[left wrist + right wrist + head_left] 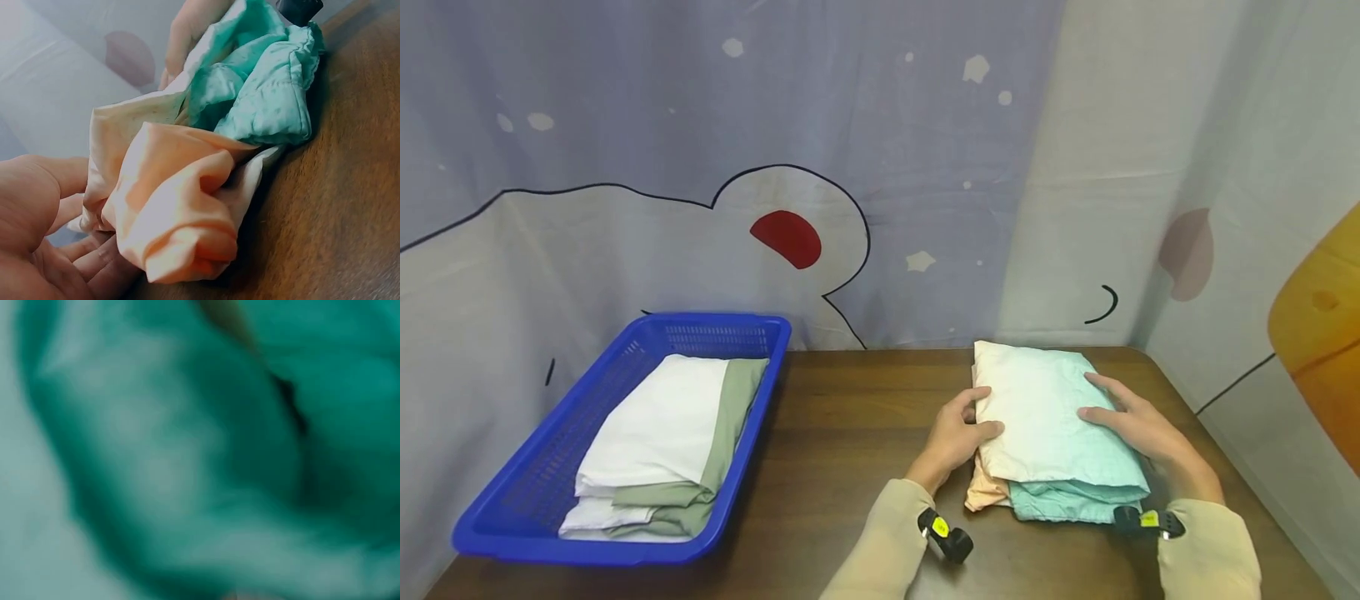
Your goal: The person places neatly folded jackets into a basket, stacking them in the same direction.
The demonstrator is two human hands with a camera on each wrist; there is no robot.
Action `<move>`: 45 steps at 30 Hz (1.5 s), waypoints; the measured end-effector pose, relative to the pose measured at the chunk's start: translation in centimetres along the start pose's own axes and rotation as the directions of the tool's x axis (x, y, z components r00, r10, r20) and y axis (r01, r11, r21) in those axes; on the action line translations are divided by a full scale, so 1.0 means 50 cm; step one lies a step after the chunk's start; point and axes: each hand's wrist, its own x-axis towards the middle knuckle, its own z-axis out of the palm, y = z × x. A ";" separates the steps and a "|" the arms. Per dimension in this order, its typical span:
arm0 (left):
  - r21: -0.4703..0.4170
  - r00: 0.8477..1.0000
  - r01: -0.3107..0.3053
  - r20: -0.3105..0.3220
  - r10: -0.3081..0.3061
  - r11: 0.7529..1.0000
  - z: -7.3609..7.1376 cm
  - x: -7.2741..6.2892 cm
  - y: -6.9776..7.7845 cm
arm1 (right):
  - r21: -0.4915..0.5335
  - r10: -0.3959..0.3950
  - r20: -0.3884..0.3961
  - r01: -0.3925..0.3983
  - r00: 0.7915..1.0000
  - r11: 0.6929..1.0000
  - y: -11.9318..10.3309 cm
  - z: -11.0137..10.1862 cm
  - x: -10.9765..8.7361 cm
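Note:
A folded cloth (1045, 417), cream fading to mint green, lies in a thick stack on the right of the table; its exact kind cannot be told. Peach and green layers bulge from its front edge, seen close in the left wrist view as a peach fold (181, 206) and a green fold (262, 94). My left hand (951, 437) holds the left edge, thumb on top and fingers reaching beneath in the left wrist view. My right hand (1138, 425) rests on the right side, its fingers fairly straight. Blurred green fabric (156, 444) fills the right wrist view.
A blue plastic basket (478, 533) stands on the left of the wooden table (850, 467). In it lies a folded white and green cloth (662, 417). A printed curtain (925, 167) hangs behind the table and along its right side.

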 end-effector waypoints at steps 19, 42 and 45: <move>-0.129 0.992 -0.116 0.036 0.121 0.985 -0.030 0.008 0.017 | -0.032 -0.197 -0.072 0.195 0.978 0.980 -0.025 0.001 -0.003; -0.165 0.972 -0.234 -0.033 0.231 0.958 -0.097 -0.004 0.089 | -0.043 -0.300 -0.136 0.297 0.944 0.954 -0.114 0.002 -0.030; -0.157 0.964 -0.265 -0.044 0.262 0.951 -0.108 -0.010 0.101 | -0.036 -0.296 -0.145 0.294 0.944 0.955 -0.129 0.003 -0.036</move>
